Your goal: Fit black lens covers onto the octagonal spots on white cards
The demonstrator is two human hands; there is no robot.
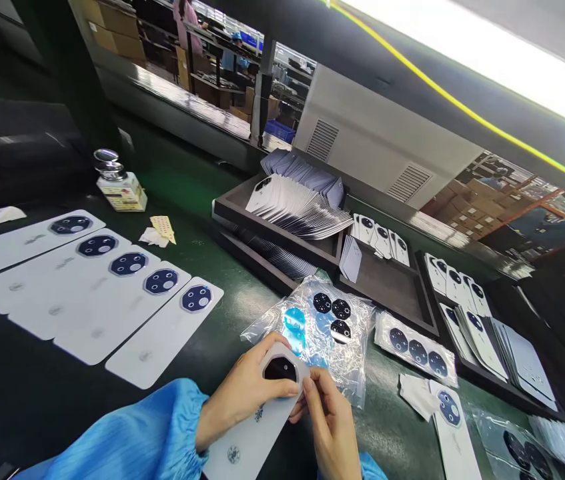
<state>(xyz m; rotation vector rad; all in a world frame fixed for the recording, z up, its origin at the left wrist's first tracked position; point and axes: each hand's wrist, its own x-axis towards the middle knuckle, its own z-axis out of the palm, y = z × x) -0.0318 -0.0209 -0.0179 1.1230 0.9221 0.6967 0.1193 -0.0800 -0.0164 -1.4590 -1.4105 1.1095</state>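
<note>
My left hand [247,387] grips a white phone back cover [247,443], its thumb lying across the dark round camera lens plate [282,368]. Thumb and fingers of my right hand [329,417] pinch the cover's upper right edge; whether they also hold something small there is hidden. Just beyond the hands lies a clear plastic bag [357,373], with several black lens plates [341,309] and blue film pieces [294,320] on it. To the left, several white back covers [145,353] lie in an overlapping row, each with a dark blue lens plate.
Dark trays [275,230] of stacked covers stand at the back and right. A pump bottle [121,190] and a yellow label sheet [163,228] are at the back left. At right lie a lens-plate strip [416,348], a white cloth [418,395] and another cover [455,443].
</note>
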